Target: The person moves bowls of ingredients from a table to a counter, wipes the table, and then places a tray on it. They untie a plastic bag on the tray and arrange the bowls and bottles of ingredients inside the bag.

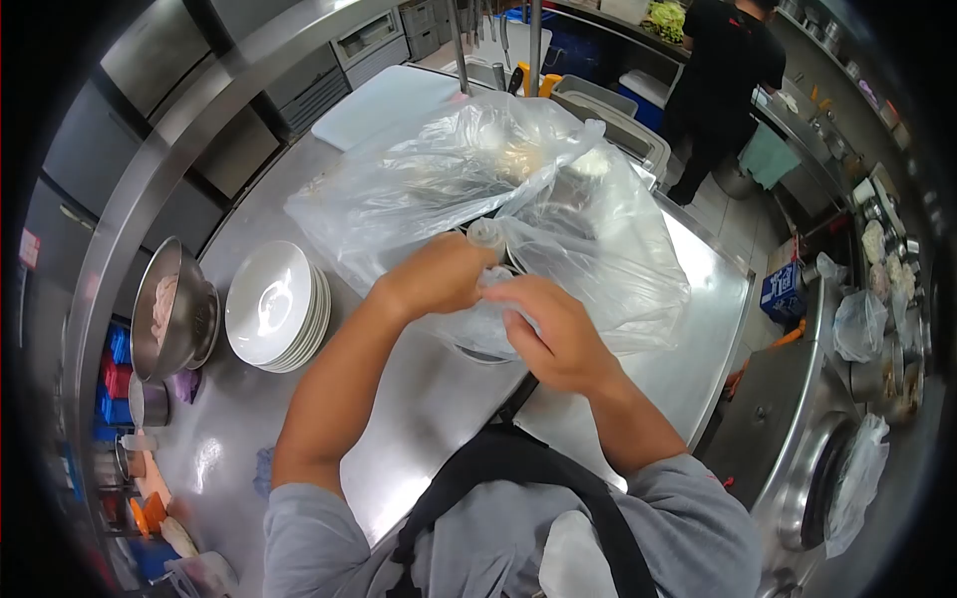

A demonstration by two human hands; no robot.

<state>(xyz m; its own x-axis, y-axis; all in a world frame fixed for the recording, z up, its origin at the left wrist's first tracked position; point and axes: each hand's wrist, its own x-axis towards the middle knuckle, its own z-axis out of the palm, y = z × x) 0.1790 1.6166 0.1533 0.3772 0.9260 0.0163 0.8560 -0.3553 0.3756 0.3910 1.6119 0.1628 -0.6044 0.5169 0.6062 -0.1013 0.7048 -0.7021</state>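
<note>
A commercial kitchen is seen from above, with a steel desk running away from the viewer. A large clear plastic bag lies on it, draped over a dark round vessel that is mostly hidden. The bag's gathered neck is held just in front of the chest: the left hand is closed around the twisted top, and the right hand is curled beside it, fingers pinching the film. The step in hand appears to be the gathering or twisting of the bag's mouth; the next move would call for a firm hold on the neck while the loose film is turned or knotted. The bag's long axis runs away from the viewer, neck pointing toward the chest. To the left, a stack of white plates and a metal bowl stand on the desk. Another person stands far off.
</note>
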